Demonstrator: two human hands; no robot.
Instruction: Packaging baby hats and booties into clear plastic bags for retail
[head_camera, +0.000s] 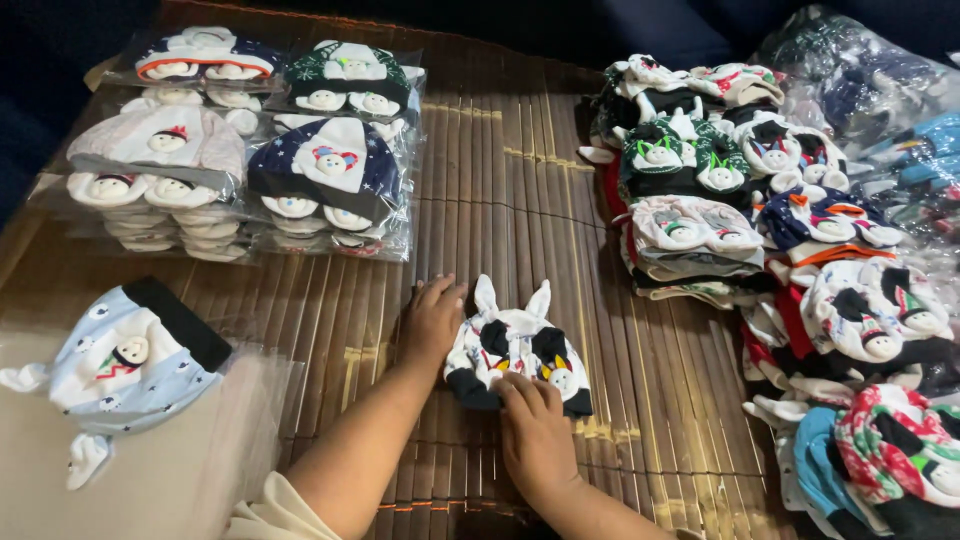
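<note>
A small white baby cap (517, 349) with black patches, two white ears and little snowman faces lies flat on the brown bamboo mat (500, 180). My left hand (432, 318) rests on the mat against the cap's left edge, fingers together and flat. My right hand (532, 430) presses down on the cap's lower edge with its fingers. Neither hand lifts the cap.
Stacks of caps packed in clear bags (255, 150) stand at the back left. A light blue cap (125, 362) lies on a pile of empty clear bags (180, 470) at the near left. Heaps of loose patterned caps (780, 230) fill the right side.
</note>
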